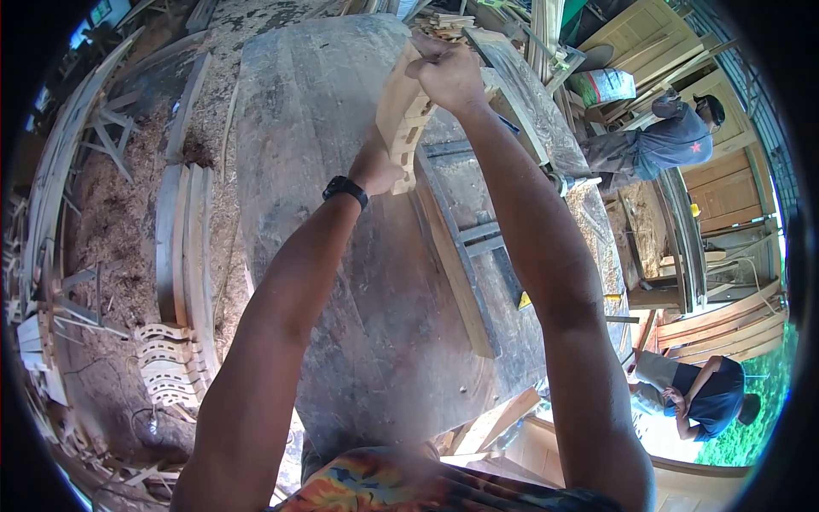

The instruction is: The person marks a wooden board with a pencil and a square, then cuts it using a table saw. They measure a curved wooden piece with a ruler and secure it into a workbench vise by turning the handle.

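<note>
My right hand (452,78) is closed around the far end of a curved wooden piece (401,102). Slots are cut along the edge of this pale piece, which is held up above a large worktable (299,136). At its near end, my left hand (376,169), with a black watch on the wrist, grips the lower part; some of its fingers are hidden behind the wood. Just right of my left hand, a long wooden board (456,273) lies on the tabletop.
Curved slotted pieces (166,367) and long planks (183,239) lie at the left on shavings-covered ground. A yellow-marked tool (524,299) rests on the table's right side. One person (678,141) bends over at the upper right; another person (712,388) is at the lower right.
</note>
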The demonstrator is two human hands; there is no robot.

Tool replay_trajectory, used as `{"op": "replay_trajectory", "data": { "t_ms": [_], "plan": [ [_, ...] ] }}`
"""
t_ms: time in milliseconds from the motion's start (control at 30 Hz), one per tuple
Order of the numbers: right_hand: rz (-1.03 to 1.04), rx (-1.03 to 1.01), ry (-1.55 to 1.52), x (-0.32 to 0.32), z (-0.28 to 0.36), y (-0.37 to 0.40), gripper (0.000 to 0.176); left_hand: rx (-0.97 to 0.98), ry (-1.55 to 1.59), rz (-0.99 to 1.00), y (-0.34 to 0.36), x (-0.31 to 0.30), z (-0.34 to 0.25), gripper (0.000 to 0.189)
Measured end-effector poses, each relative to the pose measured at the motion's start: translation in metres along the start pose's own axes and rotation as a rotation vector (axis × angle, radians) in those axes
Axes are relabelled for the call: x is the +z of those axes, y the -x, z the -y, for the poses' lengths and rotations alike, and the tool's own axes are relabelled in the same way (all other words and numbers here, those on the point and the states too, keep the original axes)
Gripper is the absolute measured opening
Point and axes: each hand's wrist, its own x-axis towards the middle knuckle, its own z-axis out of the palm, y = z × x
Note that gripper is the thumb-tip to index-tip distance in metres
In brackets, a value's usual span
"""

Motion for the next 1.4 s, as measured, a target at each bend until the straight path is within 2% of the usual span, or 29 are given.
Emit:
{"op": "replay_trajectory", "data": {
  "t_ms": [200,333,433,533,600,633,667,700,767,800,833,867,933,967,1000,1033,1067,1100,1133,1167,1233,1267,1300,1333,1367,1400],
  "plan": [
    [0.041,0.046,-0.017,0.024,-0.012,-0.036,0.06,-0.052,-0.01,0.009,-0.041,-0.008,0.024,0.084],
    [0.042,0.002,-0.019,0.05,-0.026,-0.074,0.061,-0.022,-0.021,-0.022,-0.08,-0.022,0.04,0.082],
    [0.038,0.022,0.006,0.066,-0.029,-0.1,0.063,-0.091,-0.033,0.039,-0.105,-0.037,0.044,0.076],
    [0.079,0.107,-0.023,0.075,-0.029,-0.114,0.063,-0.107,-0.08,0.089,-0.113,-0.051,0.045,0.086],
    [0.133,0.206,-0.02,0.075,-0.021,-0.114,0.064,-0.04,-0.077,0.064,-0.114,-0.055,0.055,0.094],
    [0.142,0.149,-0.01,0.077,-0.016,-0.113,0.066,-0.033,0.022,0.078,-0.114,-0.056,0.06,0.101],
    [0.136,0.147,-0.034,0.079,-0.012,-0.112,0.065,-0.059,0.189,0.093,-0.094,-0.069,0.039,0.101],
    [0.134,0.148,-0.056,0.081,-0.005,-0.109,0.065,-0.011,0.268,0.066,-0.087,-0.072,0.043,0.1],
    [0.216,0.283,-0.152,0.056,0.04,-0.09,0.061,0.107,0.403,0.034,-0.064,-0.083,0.056,0.094],
    [0.378,0.166,-0.411,0.026,0.052,-0.084,0.088,0.187,0.457,0.021,-0.053,-0.097,0.054,0.089],
    [0.531,0.039,-0.674,0.003,0.057,-0.072,0.121,0.168,0.53,0.004,-0.033,-0.114,0.042,0.086],
    [0.507,0.071,-0.67,-0.019,0.056,-0.042,0.121,0.146,0.597,-0.018,-0.005,-0.131,0.034,0.083],
    [0.271,0.079,0.026,-0.08,0.056,0.011,0.049,0.144,0.632,-0.105,0.039,-0.162,0.044,0.069],
    [0.418,-0.276,0.408,-0.106,0.011,0.025,0.041,0.019,0.769,-0.047,0.067,-0.183,0.049,0.061],
    [0.415,-0.111,0.422,-0.112,-0.027,0.071,0.036,-0.103,0.901,-0.001,0.093,-0.2,0.048,0.055],
    [0.407,0.052,0.437,-0.117,-0.064,0.117,0.035,-0.188,0.969,-0.118,0.118,-0.204,0.042,0.052],
    [0.639,0.225,0.603,-0.119,-0.107,0.168,0.031,-0.27,1.03,-0.255,0.143,-0.21,0.034,0.049],
    [0.516,0.296,0.549,-0.111,-0.176,0.255,0.035,-0.267,1.029,-0.227,0.169,-0.218,0.016,0.046],
    [0.4,0.178,0.535,-0.107,-0.23,0.334,0.041,-0.245,0.995,-0.397,0.188,-0.218,0.006,0.045],
    [0.358,0.178,0.54,-0.11,-0.221,0.369,0.039,-0.234,1.058,-0.384,0.213,-0.226,0.015,0.044],
    [0.272,0.101,0.474,-0.111,-0.216,0.409,0.04,-0.118,1.212,-0.5,0.258,-0.229,-0.002,0.039],
    [0.22,0.142,0.446,-0.107,-0.225,0.417,0.042,-0.096,1.407,-0.532,0.274,-0.226,0.004,0.044],
    [0.202,0.136,0.549,-0.101,-0.205,0.415,0.044,-0.157,1.53,-0.392,0.285,-0.231,0.021,0.05],
    [0.167,0.144,0.666,-0.104,-0.185,0.411,0.047,-0.184,1.59,-0.55,0.293,-0.225,0.009,0.05],
    [0.159,0.11,0.633,-0.098,-0.182,0.409,0.047,-0.179,1.6,-0.442,0.306,-0.23,-0.009,0.043],
    [0.168,0.129,0.682,-0.097,-0.181,0.406,0.051,-0.149,1.584,-0.463,0.317,-0.231,-0.017,0.043]
  ]
}}
